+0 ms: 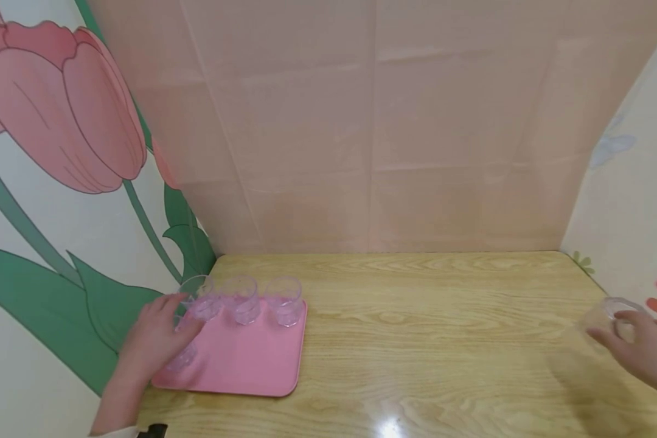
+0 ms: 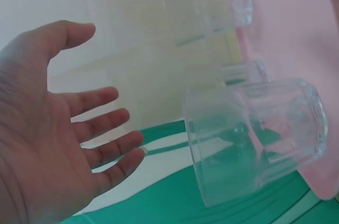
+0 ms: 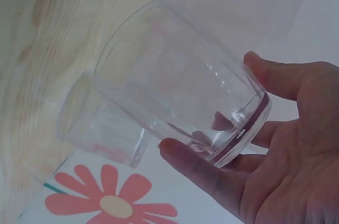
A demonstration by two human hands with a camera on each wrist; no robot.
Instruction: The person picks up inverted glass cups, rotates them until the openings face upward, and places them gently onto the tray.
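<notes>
The wood-grain counter (image 1: 460, 340) offers ample bare surface in its middle, so any move across it seems best made low and unhurried. At its left end lies the pink rectangular tray (image 1: 246, 359); its tumblers stand near the edges, and I'd treat each as easy to topple.

The left hand (image 1: 156, 334) is over the tray's left side with its grip spread and nothing in it; those loose fingers want to stay clear of the glass walls. The right hand (image 1: 646, 353), at the counter's right end, has its grip pinching the base end of a clear tumbler (image 3: 180, 81), mouth pointing away from the palm. A firm, even hold there should do (smooth glass slips readily), with the wrist turned deliberately.

On the tray, the back-row tumblers (image 1: 286, 304) number three; the near-left tumbler (image 1: 182, 358), partly hidden by the left hand, calls for most care. Smallest of all, the held tumbler's thin rim (image 3: 119, 38) deserves the softest contact.
</notes>
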